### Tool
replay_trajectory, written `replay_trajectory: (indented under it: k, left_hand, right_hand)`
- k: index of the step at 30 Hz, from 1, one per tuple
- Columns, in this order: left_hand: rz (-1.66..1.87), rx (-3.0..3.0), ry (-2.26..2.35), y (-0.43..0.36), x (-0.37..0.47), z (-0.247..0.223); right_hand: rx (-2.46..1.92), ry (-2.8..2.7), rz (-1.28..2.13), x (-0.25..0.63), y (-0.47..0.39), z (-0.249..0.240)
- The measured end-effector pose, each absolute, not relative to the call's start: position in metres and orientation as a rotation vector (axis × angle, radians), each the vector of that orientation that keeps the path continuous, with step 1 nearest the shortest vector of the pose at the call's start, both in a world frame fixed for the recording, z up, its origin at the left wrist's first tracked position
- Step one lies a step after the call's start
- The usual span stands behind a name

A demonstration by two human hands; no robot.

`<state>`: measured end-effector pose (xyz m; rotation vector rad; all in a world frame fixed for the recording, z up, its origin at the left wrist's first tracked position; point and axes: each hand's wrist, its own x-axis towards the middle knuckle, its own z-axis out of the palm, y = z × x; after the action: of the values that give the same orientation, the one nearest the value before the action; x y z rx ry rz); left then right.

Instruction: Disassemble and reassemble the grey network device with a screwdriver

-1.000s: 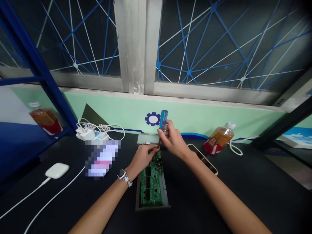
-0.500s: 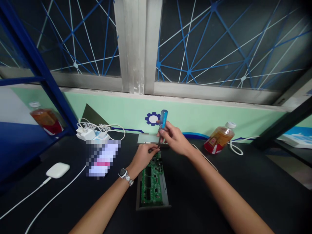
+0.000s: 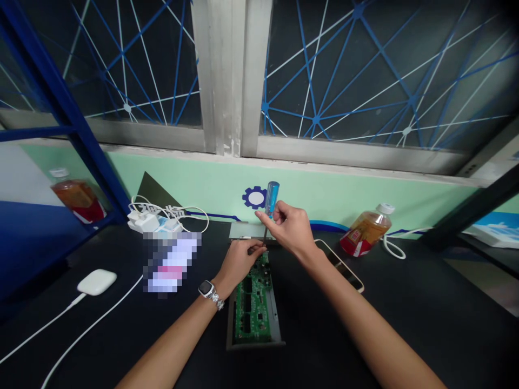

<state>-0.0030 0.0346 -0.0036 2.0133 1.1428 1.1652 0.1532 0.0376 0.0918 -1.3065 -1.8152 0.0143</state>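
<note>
A long green circuit board lies in a grey metal tray on the black table. My left hand, with a watch on its wrist, is at the board's far end, thumb and fingers pinched near the screwdriver's tip; what they pinch is too small to make out. My right hand has its fingers curled at the blue handle of a screwdriver, its thumb stretched out to the left across it. The screwdriver stands nearly upright, its shaft pointing down at the board's far end.
A bottle stands behind on the right, beside a white cable. A phone lies partly behind my right forearm. On the left are a pixelated lit object, a power strip and a white charging case.
My right hand has shifted slightly right and turned on the handle, its thumb now extended. More of the phone shows. My left hand and the board have hardly moved.
</note>
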Motion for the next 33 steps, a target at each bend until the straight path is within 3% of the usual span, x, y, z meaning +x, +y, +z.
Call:
replay_trajectory:
  k: [7, 20, 30, 33]
  left_hand:
    - [1.163, 2.028, 1.133, 0.034, -0.004, -0.003]
    - [1.138, 2.042, 1.124, 0.035, -0.005, -0.003]
    - [1.116, 1.950, 0.879, 0.033, -0.004, 0.009]
    - [1.113, 1.862, 0.853, 0.034, -0.004, 0.007]
  right_hand:
    - [-1.332, -1.836, -0.068, 0.151, 0.037, 0.095]
    - [-1.170, -1.955, 0.371, 0.161, 0.041, 0.096]
    - [-0.943, -1.920, 1.059, 0.173, 0.051, 0.098]
    - [-0.999, -1.944, 1.000, 0.173, 0.050, 0.099]
